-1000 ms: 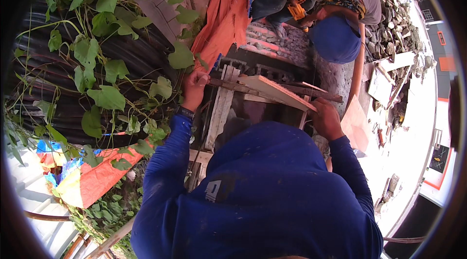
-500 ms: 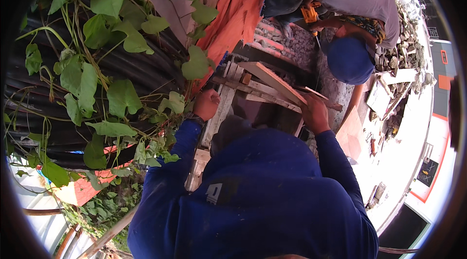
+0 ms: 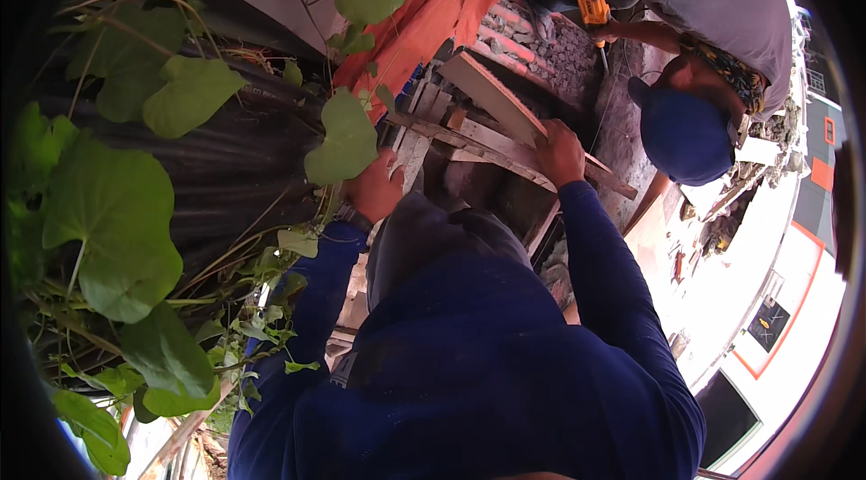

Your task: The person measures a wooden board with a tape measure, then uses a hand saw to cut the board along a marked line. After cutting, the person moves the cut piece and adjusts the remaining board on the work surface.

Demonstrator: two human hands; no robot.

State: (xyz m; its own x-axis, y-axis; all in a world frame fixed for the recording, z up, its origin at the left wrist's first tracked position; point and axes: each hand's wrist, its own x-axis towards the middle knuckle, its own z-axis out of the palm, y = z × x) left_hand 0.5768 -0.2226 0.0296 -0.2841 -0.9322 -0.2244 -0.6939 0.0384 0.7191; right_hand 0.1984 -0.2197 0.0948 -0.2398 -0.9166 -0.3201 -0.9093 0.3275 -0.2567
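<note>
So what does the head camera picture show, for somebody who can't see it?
A person in dark blue sleeves rests the right hand on a pale flat wooden plank and the left hand on a rough wooden frame. Big green leaves crowd the left; a co-worker's round blue cap shows beyond.

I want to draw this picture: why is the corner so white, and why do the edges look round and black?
Head view: the lower right is washed out by bright daylight, so the ground there turns white; the fisheye lens bends lines and leaves a black rim; the big leaves near the lens look soft, while the right hand on the wooden plank is fairly sharp.
</note>
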